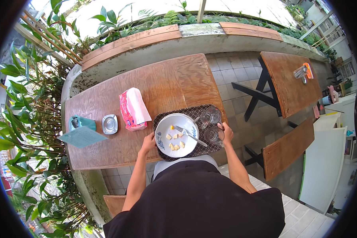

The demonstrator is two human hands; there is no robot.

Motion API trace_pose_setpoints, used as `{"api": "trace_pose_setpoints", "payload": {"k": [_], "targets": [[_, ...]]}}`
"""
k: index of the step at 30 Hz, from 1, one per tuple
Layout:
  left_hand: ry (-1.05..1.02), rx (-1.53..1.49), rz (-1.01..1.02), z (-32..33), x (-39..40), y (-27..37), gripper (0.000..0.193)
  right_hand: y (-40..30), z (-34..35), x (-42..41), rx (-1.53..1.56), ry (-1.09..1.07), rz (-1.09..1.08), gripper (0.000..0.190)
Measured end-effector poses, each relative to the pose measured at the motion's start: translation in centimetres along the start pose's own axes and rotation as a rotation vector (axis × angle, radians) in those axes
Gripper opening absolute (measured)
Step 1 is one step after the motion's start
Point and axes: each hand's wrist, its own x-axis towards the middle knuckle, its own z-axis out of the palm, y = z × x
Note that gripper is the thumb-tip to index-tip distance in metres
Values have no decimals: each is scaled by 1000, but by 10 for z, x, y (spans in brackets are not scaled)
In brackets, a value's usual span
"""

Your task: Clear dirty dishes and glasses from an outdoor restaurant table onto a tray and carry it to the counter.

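Observation:
A dark patterned tray (206, 152) is at the near right edge of a wooden table (163, 86). My left hand (149, 142) grips its left side and my right hand (227, 133) its right side, close to the glasses. On the tray sits a white plate (163, 134) with blue floral marks, holding several pale food pieces (175, 147) and a small yellow bit. A metal fork (193, 137) lies across the plate's right rim. Two clear glasses, one farther (210, 115) and one nearer (214, 135), rest at the tray's right. Another utensil handle shows beside the plate, partly hidden.
Left of the tray are a pink tissue pack (134, 110), a metal ashtray (109, 124), a teal holder (82, 122) and a teal card (82, 137). A low wall with wooden seats (131, 44) runs behind. Another table (288, 83) and a bench (288, 148) stand right.

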Motion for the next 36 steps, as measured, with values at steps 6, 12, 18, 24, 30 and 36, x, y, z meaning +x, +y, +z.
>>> {"api": "trace_pose_setpoints", "payload": {"k": [6, 12, 18, 24, 30, 36], "targets": [[-36, -169, -59, 5, -6, 3, 30, -2, 2, 3, 50, 30, -10, 45], [10, -381, 36, 17, -2, -15, 28, -2, 8, 8, 270, 21, -63, 43], [168, -748, 90, 37, -6, -23, 26, -6, 11, 16, 338, -1, -64, 44], [282, -952, -5, 40, -24, -6, 27, -26, 3, 25, 374, -15, -112, 42], [285, -1003, -34, 33, -46, 12, 33, -57, -14, 36, 382, -58, -178, 39], [393, -1044, -16, 28, -75, 3, 36, -101, -23, 37, 341, -115, -277, 41]]}}
